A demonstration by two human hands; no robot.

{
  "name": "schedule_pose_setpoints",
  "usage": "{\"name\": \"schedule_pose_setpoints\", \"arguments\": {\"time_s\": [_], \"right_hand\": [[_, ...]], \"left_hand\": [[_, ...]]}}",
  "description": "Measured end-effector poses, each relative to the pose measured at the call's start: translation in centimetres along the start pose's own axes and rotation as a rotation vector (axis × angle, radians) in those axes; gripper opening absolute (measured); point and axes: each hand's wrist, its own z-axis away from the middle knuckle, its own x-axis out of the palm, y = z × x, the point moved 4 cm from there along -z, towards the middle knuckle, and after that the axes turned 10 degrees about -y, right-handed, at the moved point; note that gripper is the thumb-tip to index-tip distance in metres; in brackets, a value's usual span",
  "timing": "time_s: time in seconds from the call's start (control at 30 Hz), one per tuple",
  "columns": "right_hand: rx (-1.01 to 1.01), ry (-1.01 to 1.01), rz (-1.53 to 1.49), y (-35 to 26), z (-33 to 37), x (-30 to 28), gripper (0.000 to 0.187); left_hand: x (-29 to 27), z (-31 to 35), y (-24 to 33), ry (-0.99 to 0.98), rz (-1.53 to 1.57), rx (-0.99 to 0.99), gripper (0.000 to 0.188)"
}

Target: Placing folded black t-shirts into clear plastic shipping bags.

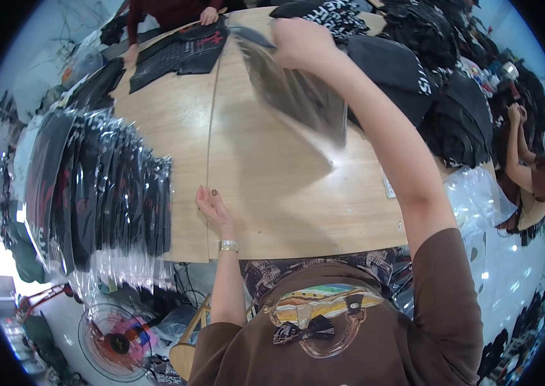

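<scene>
My right hand (304,45) is raised over the far part of the table, its fingers closed on a dark see-through sheet (285,90). Motion blurs the sheet, and I cannot tell whether it is a plastic bag or thin cloth. It hangs down and to the right, its lower corner close to the tabletop. My left hand (215,211), with a watch (228,246) on its wrist, hovers by the table's near edge, fingers apart and nothing held. Left of it stands a row of black garments in clear bags (105,186).
Across the wooden table (176,122), another person's hands touch a black printed garment (182,55). Black garments (388,77) pile up at the far right, with clear plastic (478,196) below them. Another person (533,174) works at right. A fan (117,342) stands lower left.
</scene>
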Motion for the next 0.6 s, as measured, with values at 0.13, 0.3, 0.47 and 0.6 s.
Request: {"name": "schedule_pose_setpoints", "arguments": {"time_s": [0.13,0.3,0.47,0.6], "right_hand": [[-0.177,0.294,0.240,-4.8,6.4,3.0,0.013],[-0.251,0.043,0.128,-6.6,18.3,14.0,0.017],[-0.057,-0.074,-0.262,3.1,26.7,18.6,0.021],[0.251,0.231,-0.020,13.2,30.2,16.4,0.038]], "left_hand": [[-0.2,0.0,-0.5,-0.022,-0.028,-0.011,0.045],[-0.7,-0.2,-1.4,-0.011,0.001,0.016,0.041],[0.7,-0.3,0.9,0.001,0.086,0.046,0.038],[4.3,-0.2,3.1,-0.046,-0.038,0.225,0.034]]}}
